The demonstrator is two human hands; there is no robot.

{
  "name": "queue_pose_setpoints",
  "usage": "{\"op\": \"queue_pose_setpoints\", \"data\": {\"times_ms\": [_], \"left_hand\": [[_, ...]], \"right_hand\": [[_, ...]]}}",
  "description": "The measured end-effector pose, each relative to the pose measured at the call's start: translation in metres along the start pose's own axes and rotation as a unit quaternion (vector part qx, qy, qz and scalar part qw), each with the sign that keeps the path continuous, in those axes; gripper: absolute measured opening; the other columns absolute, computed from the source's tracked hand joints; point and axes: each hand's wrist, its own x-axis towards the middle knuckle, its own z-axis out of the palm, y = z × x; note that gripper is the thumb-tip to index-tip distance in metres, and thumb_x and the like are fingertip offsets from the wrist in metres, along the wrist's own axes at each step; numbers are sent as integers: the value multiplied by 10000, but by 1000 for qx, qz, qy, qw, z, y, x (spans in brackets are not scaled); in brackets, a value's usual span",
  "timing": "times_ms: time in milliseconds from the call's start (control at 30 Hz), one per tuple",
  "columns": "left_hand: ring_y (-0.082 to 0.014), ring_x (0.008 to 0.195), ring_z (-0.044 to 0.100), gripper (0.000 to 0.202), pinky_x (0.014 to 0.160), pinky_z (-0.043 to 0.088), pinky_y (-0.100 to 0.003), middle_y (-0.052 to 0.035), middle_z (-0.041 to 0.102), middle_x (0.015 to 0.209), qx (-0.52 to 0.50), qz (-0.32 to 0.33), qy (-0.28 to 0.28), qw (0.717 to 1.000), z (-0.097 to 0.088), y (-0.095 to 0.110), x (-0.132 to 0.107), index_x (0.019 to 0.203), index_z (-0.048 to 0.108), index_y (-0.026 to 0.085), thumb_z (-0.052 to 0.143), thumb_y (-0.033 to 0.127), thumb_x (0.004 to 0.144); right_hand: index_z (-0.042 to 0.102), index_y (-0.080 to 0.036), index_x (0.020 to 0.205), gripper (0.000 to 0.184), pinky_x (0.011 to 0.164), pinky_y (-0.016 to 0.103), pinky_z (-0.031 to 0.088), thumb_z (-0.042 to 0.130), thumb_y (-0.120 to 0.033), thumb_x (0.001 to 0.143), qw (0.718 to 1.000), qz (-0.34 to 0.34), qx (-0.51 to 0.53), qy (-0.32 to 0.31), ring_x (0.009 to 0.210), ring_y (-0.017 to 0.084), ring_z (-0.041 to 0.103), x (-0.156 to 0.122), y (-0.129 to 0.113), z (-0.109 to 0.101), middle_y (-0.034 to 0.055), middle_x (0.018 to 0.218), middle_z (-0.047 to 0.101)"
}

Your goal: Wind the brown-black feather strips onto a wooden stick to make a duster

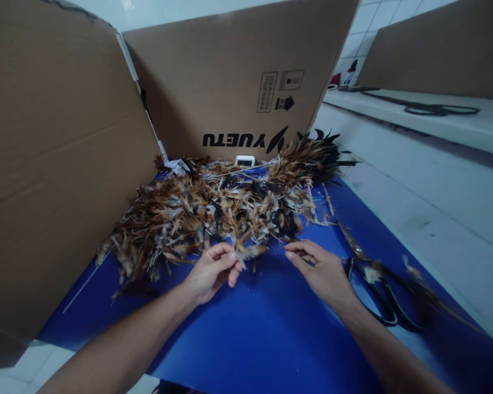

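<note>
My left hand (214, 272) pinches a small bunch of brown and whitish feathers (246, 252) between thumb and fingers, their tips pointing right. Across a short gap, my right hand (318, 269) has its thumb and fingertips closed together; whatever they may hold is too small to make out. Just beyond both hands spreads a loose heap of feathers (197, 213), mixed brown, black and white, on a blue tabletop (246, 334). Beside my right hand lie large black-handled scissors (355, 250), with a bit of fluff on the handles.
Tall cardboard panels (57, 164) (213, 76) wall off the left and back. A bundle of long dark feathers (312, 158) rests at the back right. Near the panel's foot sits a small white device (245, 160). Blurred feathers (427, 290) lie right of the scissors.
</note>
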Motion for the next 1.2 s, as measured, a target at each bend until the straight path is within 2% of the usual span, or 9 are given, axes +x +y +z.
{"op": "queue_pose_setpoints", "data": {"times_ms": [167,300,433,500,667,833,933,1067,1200], "left_hand": [[-43,431,494,177,433,381,-169,14,610,682,32,75,50,995,-8,11,6,753,506,152,630,275,784],[-36,450,486,172,458,376,-174,24,582,705,62,113,75,989,-11,14,7,745,505,154,601,284,805],[-41,460,486,179,466,381,-183,28,564,707,71,131,87,985,-12,14,7,754,506,158,599,302,801],[-43,454,484,190,459,377,-185,30,558,699,71,133,93,984,-11,14,7,756,504,158,603,316,795],[-42,442,488,230,445,365,-181,33,546,692,73,130,96,984,-9,15,7,742,495,150,610,345,779],[-37,427,476,264,432,362,-178,35,542,674,77,134,103,983,-9,14,7,726,489,146,614,376,767],[-36,429,475,257,431,361,-174,33,539,666,77,138,100,982,-10,13,8,726,490,144,607,368,772],[-38,440,477,260,435,368,-176,30,541,669,66,160,101,980,-13,13,9,734,492,143,610,373,767],[-38,429,471,289,423,363,-175,32,539,657,63,163,111,978,-15,13,11,739,493,141,627,396,745]], "right_hand": [[638,-213,835,115,657,284,479,533,-258,828,989,-97,-90,-63,688,150,581,-2,4,9,20,797,622],[620,-208,924,148,757,300,484,487,-202,859,972,-181,-125,-80,829,167,587,-5,-4,22,44,899,614],[594,-201,1079,262,797,345,458,441,-145,873,927,-283,-231,-85,916,202,544,1,-13,30,82,971,587],[616,-205,1050,269,750,348,442,442,-119,863,897,-312,-295,-101,866,204,527,4,-16,32,85,954,576],[649,-170,826,204,689,349,392,466,-79,818,863,-324,-373,-107,807,210,500,3,-16,21,89,890,574],[642,-167,936,257,712,371,385,457,-58,794,860,-334,-373,-97,890,241,506,1,-28,14,97,975,599],[634,-175,964,223,742,354,388,461,-100,847,863,-346,-341,-138,902,221,505,5,-41,25,82,980,600],[636,-193,892,137,715,327,376,510,-150,857,840,-361,-348,-208,823,196,499,15,-52,50,56,868,589],[605,-173,802,101,685,312,373,519,-149,848,826,-356,-365,-239,762,183,490,22,-50,66,51,799,570]]}}
